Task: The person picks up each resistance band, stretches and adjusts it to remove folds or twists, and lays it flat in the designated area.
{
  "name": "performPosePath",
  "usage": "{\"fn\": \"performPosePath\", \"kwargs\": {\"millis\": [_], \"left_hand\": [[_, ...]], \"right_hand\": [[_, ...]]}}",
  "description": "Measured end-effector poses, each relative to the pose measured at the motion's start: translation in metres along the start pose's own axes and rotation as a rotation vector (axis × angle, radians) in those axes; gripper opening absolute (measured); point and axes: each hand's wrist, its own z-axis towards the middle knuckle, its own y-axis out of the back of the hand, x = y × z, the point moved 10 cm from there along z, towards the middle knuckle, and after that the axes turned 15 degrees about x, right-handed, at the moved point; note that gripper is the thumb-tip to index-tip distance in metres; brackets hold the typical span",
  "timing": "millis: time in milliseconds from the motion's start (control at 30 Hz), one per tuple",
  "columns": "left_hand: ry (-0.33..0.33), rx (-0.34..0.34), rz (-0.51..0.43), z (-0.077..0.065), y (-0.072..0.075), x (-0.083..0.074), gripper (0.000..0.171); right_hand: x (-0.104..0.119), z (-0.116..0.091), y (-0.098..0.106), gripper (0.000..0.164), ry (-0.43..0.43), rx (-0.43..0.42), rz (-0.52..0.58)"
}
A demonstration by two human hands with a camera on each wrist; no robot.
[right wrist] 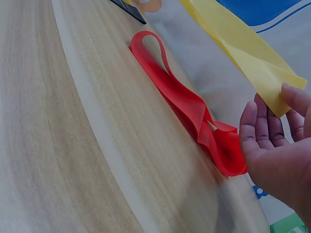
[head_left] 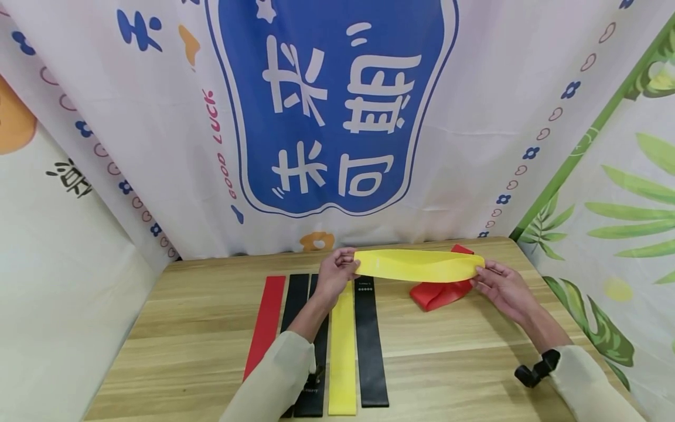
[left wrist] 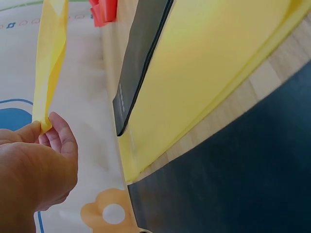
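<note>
A yellow resistance band loop (head_left: 419,268) is held level above the far part of the table, its two layers slightly apart. My left hand (head_left: 333,276) pinches its left end between thumb and fingers, seen closer in the left wrist view, where the yellow band (left wrist: 48,63) runs upward. At the other end my right hand (head_left: 503,288) pinches the band with thumb and fingers. Below and behind the held band lies a crumpled red resistance band (head_left: 437,295), partly covered in the head view. In the right wrist view the red band (right wrist: 180,97) shows twisted and folded on the wood.
Flat bands lie side by side on the wooden table (head_left: 184,328): a red band (head_left: 266,319), black bands, a yellow band (head_left: 343,357) and another black band (head_left: 373,351). My left forearm covers parts of them. A printed curtain (head_left: 474,146) hangs along the table's far edge.
</note>
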Motion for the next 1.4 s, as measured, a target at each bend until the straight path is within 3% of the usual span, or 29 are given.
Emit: {"fn": "performPosePath", "kwargs": {"millis": [500, 833, 1133, 1400], "left_hand": [[0.003, -0.024, 0.022, 0.003, 0.005, 0.0, 0.025], [-0.011, -0.074, 0.032, 0.004, 0.011, 0.003, 0.022], [-0.026, -0.04, 0.041, 0.007, 0.007, -0.001, 0.022], [-0.028, -0.062, 0.047, 0.013, 0.006, -0.004, 0.022]], "right_hand": [[-0.002, -0.011, 0.01, 0.011, -0.054, -0.107, -0.126], [-0.005, -0.016, 0.009, 0.01, -0.056, -0.126, -0.147], [0.0, -0.019, 0.008, 0.01, -0.036, -0.134, -0.174], [0.003, -0.021, 0.005, 0.007, -0.02, -0.155, -0.259]]}}
